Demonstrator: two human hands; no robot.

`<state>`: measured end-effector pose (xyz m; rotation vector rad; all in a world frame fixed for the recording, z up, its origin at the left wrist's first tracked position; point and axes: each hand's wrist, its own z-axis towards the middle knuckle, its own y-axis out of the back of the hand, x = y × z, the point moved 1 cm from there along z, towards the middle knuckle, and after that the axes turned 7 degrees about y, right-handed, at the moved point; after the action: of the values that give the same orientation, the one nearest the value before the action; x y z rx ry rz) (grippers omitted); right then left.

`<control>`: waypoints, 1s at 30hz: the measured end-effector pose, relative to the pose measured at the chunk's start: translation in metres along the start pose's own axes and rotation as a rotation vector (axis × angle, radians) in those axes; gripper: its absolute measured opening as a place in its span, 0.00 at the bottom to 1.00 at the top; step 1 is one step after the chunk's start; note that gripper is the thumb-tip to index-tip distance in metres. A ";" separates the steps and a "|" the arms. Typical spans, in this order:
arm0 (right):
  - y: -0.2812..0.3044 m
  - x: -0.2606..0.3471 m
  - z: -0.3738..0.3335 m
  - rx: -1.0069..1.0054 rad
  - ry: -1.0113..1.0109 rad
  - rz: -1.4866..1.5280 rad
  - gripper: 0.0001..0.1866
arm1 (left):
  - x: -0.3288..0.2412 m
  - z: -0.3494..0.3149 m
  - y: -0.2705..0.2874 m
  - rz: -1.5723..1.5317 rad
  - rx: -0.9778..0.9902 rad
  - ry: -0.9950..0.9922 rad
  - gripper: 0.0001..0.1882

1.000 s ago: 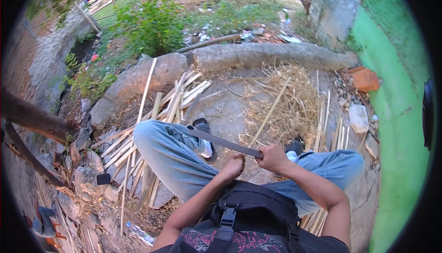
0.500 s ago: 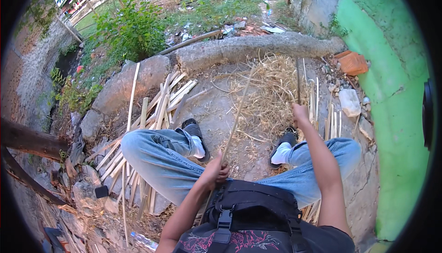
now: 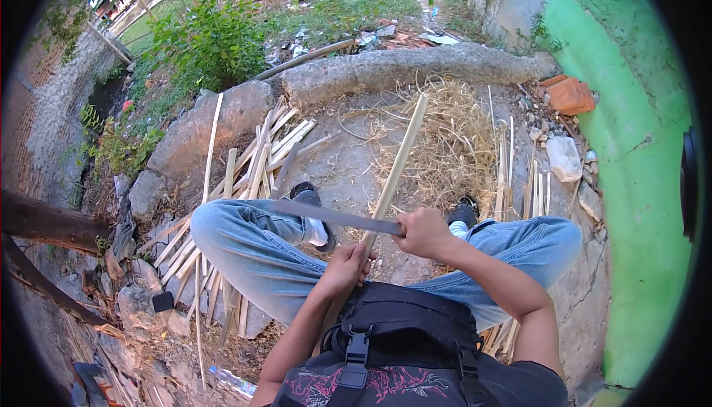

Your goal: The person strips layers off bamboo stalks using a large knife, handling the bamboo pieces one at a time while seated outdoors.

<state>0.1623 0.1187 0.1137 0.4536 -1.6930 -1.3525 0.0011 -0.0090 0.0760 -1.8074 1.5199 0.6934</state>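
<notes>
A pale, flat bamboo strip [image 3: 400,159] slants up and away from my lap, its lower part gripped in my left hand [image 3: 347,267]. My right hand [image 3: 423,230] is closed round the handle of a long grey-bladed knife [image 3: 334,218]. The blade points left and lies across the strip just above my left hand, over my left knee. Whether the edge touches the strip I cannot tell. Between my feet and beyond them spreads a heap of curly shavings [image 3: 456,140].
Many split strips [image 3: 259,162] are piled left of my left leg, with more strips [image 3: 512,162] beyond my right foot. A low stone kerb [image 3: 415,70] crosses ahead. The green wall [image 3: 638,184] rises on the right, beside a broken brick [image 3: 569,97] and white block [image 3: 564,161].
My right hand has swung the knife from pointing away at the right to lying leftward across the strip. The strip has turned from edge-on to its broad face.
</notes>
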 end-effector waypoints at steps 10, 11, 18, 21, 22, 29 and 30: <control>-0.030 -0.008 0.000 0.040 0.020 -0.050 0.11 | 0.011 0.011 -0.005 0.068 -0.214 -0.179 0.24; -0.033 -0.012 0.003 0.030 -0.007 -0.045 0.10 | 0.012 0.012 -0.005 0.070 -0.211 -0.176 0.24; 0.005 -0.140 0.019 -0.240 -0.741 0.046 0.15 | 0.030 0.011 -0.003 0.303 -0.292 -0.236 0.20; 0.026 -0.180 0.015 -0.314 -0.845 0.137 0.16 | 0.028 0.020 -0.002 0.328 -0.286 -0.259 0.20; 0.022 -0.169 0.018 -0.404 -0.791 0.217 0.16 | 0.031 0.025 0.001 0.248 -0.277 -0.193 0.20; 0.013 -0.042 0.025 -0.164 -0.413 0.378 0.14 | 0.018 0.019 0.001 -0.005 -0.187 -0.040 0.19; 0.006 -0.029 0.021 -0.081 -0.335 0.270 0.14 | 0.017 0.018 0.001 -0.032 -0.173 -0.042 0.18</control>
<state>0.1621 0.1544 0.1074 -0.0545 -1.8805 -1.3417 0.0034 -0.0059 0.0515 -1.9267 1.4386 0.8645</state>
